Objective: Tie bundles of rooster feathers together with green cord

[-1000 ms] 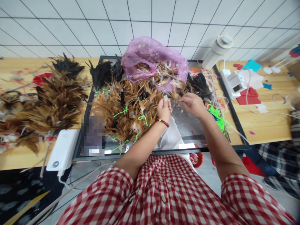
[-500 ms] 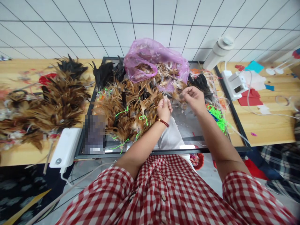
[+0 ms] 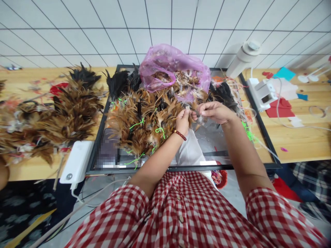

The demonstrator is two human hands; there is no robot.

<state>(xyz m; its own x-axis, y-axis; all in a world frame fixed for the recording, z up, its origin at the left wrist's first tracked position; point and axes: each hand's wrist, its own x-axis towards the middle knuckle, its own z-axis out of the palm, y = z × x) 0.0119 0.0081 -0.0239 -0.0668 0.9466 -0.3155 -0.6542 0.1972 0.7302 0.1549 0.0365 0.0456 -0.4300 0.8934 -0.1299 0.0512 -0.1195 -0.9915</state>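
Near the purple bag (image 3: 154, 58), the right hand (image 3: 216, 112) pinches wispy feathers (image 3: 199, 121), left hand (image 3: 182, 123) pinched closed, contents unclear; green-tied bunches (image 3: 143, 136) seem done, bagged plumes (image 3: 190, 78) remain.

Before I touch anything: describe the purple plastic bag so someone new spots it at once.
On the wooden table lies a black-framed panel. At the panel's far edge, by the white tiled wall, the purple plastic bag gapes open, showing brown and whitish feathers. Its translucent purple film sets it apart from the black feathers on either side.
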